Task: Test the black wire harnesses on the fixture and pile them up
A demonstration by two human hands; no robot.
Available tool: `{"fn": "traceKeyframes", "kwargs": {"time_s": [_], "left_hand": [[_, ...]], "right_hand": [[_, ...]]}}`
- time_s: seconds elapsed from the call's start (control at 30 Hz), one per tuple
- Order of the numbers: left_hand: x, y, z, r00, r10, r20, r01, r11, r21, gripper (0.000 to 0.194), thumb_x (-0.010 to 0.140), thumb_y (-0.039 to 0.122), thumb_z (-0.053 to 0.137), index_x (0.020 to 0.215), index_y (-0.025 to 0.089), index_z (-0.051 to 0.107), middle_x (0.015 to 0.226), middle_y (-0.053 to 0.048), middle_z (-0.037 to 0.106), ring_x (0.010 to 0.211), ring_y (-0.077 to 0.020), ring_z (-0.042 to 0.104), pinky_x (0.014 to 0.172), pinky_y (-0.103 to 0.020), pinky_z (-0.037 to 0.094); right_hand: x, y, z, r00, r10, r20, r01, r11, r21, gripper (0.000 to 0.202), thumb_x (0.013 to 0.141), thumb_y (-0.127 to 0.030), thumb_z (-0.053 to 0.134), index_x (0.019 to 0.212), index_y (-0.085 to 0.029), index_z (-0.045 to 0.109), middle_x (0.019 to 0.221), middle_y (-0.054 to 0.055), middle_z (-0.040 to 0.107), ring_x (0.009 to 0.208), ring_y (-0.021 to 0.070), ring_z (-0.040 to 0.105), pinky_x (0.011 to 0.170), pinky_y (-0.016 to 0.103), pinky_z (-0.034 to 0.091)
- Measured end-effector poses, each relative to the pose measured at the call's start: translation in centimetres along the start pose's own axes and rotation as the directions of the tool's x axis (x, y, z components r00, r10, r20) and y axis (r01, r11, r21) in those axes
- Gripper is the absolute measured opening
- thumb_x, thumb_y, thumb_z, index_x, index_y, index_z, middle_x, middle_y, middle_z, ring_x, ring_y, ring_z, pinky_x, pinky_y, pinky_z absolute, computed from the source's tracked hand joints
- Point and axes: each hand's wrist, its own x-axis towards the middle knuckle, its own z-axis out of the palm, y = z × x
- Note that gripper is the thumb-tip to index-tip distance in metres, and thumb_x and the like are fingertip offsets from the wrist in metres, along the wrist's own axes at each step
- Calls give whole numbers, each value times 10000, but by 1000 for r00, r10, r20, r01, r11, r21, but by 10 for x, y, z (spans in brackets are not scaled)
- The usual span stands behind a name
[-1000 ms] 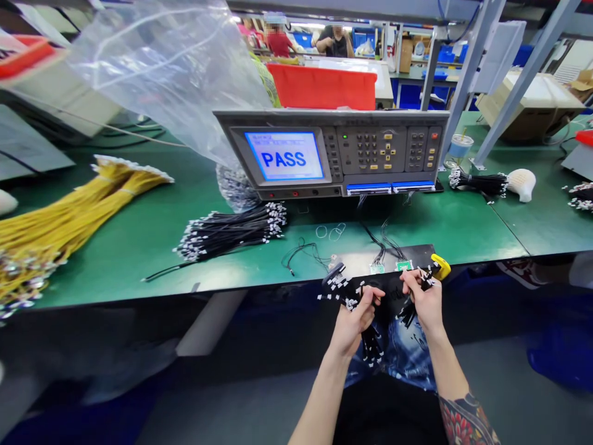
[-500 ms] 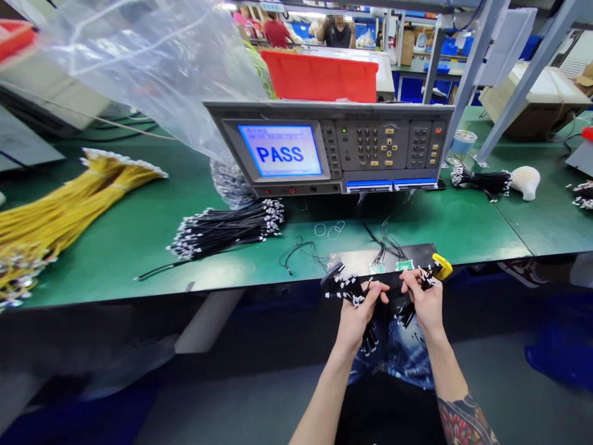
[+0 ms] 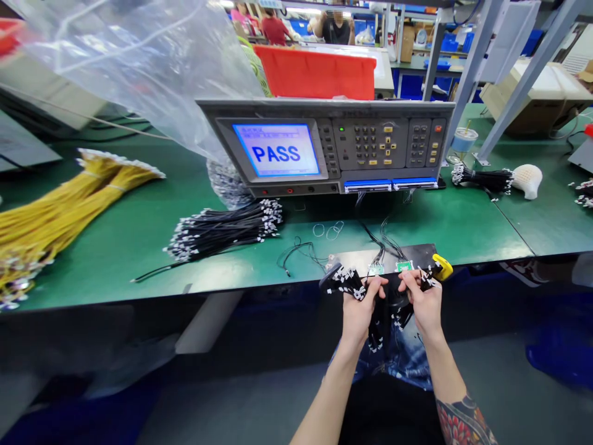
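Note:
My left hand (image 3: 364,303) is closed around a bunch of black cables (image 3: 348,283) with white connectors, just off the bench edge. My right hand (image 3: 424,300) grips another bunch of black cables (image 3: 402,315), their white ends showing above and below it. The fingertips of both hands come close to two small green circuit boards (image 3: 404,266) on a dark fixture plate (image 3: 419,253); whether a cable end touches a board is hidden. Wires run from the boards to a cable tester (image 3: 331,148), whose screen (image 3: 277,150) reads PASS.
A large pile of black cables (image 3: 225,228) and yellow cable bundles (image 3: 83,198) lie on the green bench (image 3: 134,241) to the left. Rubber bands (image 3: 334,230) lie before the tester. A yellow clamp handle (image 3: 443,267) stands beside my right hand. Behind are a red bin (image 3: 319,73) and people.
My left hand has risen slightly toward the left board, its cables shifting with it. The right hand has barely moved. The screen still reads PASS.

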Motion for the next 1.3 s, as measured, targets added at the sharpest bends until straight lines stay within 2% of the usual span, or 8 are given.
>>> {"fn": "traceKeyframes", "kwargs": {"time_s": [0.27,0.43,0.57,0.73,0.93,1.1,1.17,1.3], "left_hand": [[4,-8,-2,998,59,-33,-56,996,74,319,766,484,805,738,168,770,581,-10,634,527,-127,556,517,-244,451],[4,-12,3,990,99,-97,-92,993,71,310,776,475,795,714,174,757,581,-22,654,583,-159,618,566,-261,504],[4,-10,8,988,85,-126,-81,996,38,334,765,481,811,719,155,753,561,-12,635,495,-122,553,488,-236,451],[2,0,10,996,37,-80,-39,999,-14,385,707,502,849,726,127,764,533,20,586,381,-33,305,372,-199,213],[4,8,10,997,36,-75,-36,999,2,390,658,490,870,695,119,755,524,18,574,392,-30,273,392,-211,151],[0,12,-4,985,-84,152,85,996,-3,433,663,517,858,585,138,665,436,43,475,369,-25,251,397,-202,109],[-4,14,-12,957,-152,246,156,988,3,443,683,541,854,659,128,696,527,21,555,373,-8,226,393,-197,100],[-14,19,-21,919,-210,332,220,975,8,540,689,582,873,975,138,759,779,5,624,401,23,188,395,-194,92]], "right_hand": [[0,0,0,1000,-2,2,2,1000,-6,327,858,-481,751,746,-176,717,588,6,663,538,154,581,556,296,496],[0,-2,1,1000,7,0,-7,1000,-4,327,856,-479,749,740,-175,716,585,9,666,536,154,581,549,293,491],[0,-3,0,999,35,3,-35,999,17,292,844,-450,764,759,-172,730,580,0,668,534,148,580,564,291,493],[1,-3,0,999,44,-3,-44,999,25,322,822,-481,782,772,-166,745,589,12,684,537,157,590,564,301,500],[5,-3,-1,998,52,42,-52,998,17,399,801,-563,781,741,-171,735,582,21,682,460,123,498,458,264,402],[4,-11,-11,920,203,336,-246,965,90,519,820,-671,730,684,-177,650,459,-10,582,370,64,269,384,224,185],[1,-18,-17,888,191,419,-276,949,152,508,837,-653,741,666,-197,595,412,-49,484,393,85,342,412,220,280],[-3,-31,-26,930,136,341,-245,922,299,489,882,-646,707,707,-232,512,466,-114,297,402,100,400,435,227,370]]}}
